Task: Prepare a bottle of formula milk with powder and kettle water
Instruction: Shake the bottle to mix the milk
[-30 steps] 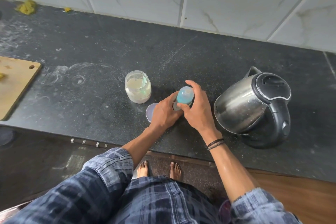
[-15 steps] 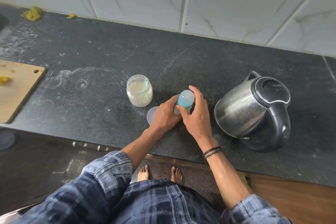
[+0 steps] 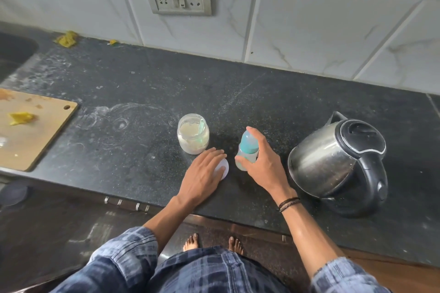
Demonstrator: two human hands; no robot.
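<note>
Gripping the capped bottle (image 3: 247,147) near the tabletop's (image 3: 142,150) front edge, between the jar (image 3: 193,137) and the kettle (image 3: 333,162).
My right hand (image 3: 264,164) curled round the clear bottle with its smooth teal cap, forefinger over the top; whether its base touched the stone I could not tell. My left hand (image 3: 202,173) lay flat, fingers straight, on a round white lid (image 3: 223,169) just before the open clear jar of pale powder. Speckled dark stone, dusted white, ran bare leftward to a wooden cutting board (image 3: 35,138); the rounded steel kettle stood close on the right.
</note>
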